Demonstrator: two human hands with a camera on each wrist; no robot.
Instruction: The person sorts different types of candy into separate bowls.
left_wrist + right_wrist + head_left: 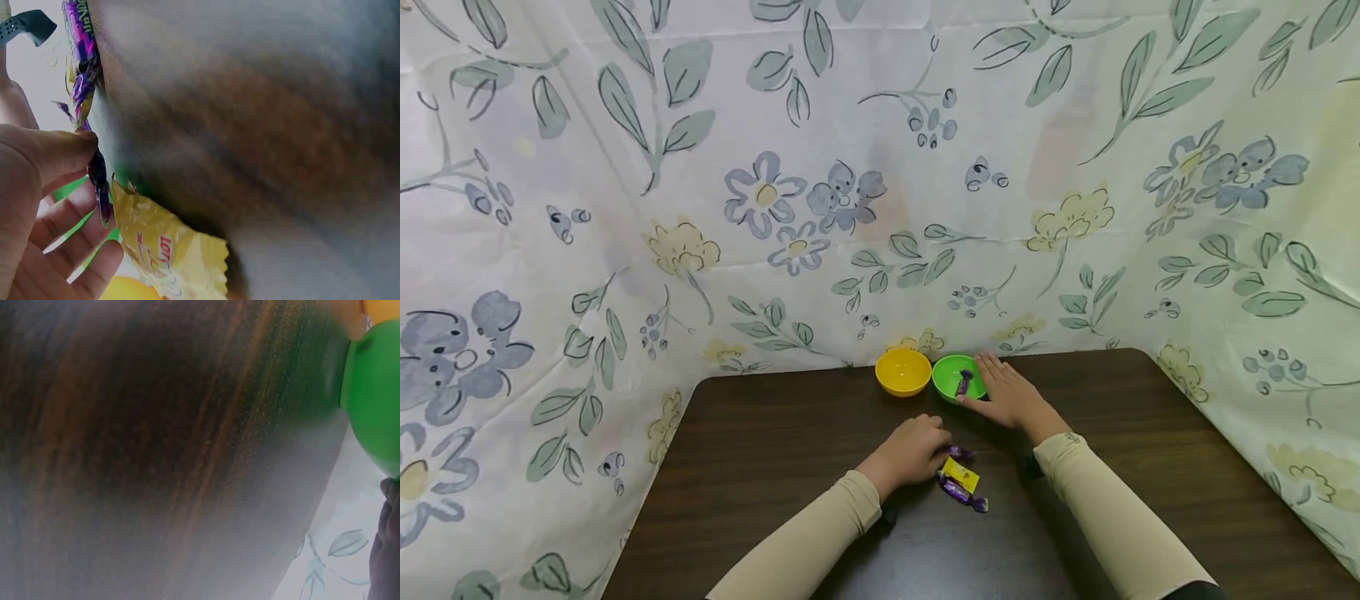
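Note:
My left hand (912, 450) is low over the table, pinching a purple-wrapped candy (958, 452) between thumb and fingers. The left wrist view shows the thumb pressed on its dark twisted wrapper (99, 181). Just nearer lie a yellow-wrapped candy (960, 475) and another purple candy (957, 489), close together. My right hand (1011, 396) rests along the right side of a green bowl (943, 392), fingers straight and thumb at the near rim. One purple candy (964, 383) is inside that bowl. In the right wrist view, fingertips touch the green bowl (378, 400); most of the hand is cut off.
A yellow bowl (903, 372) stands immediately left of the green one, near the back edge of the dark wooden table (760, 467). Behind and beside the table hangs a floral cloth (820, 292).

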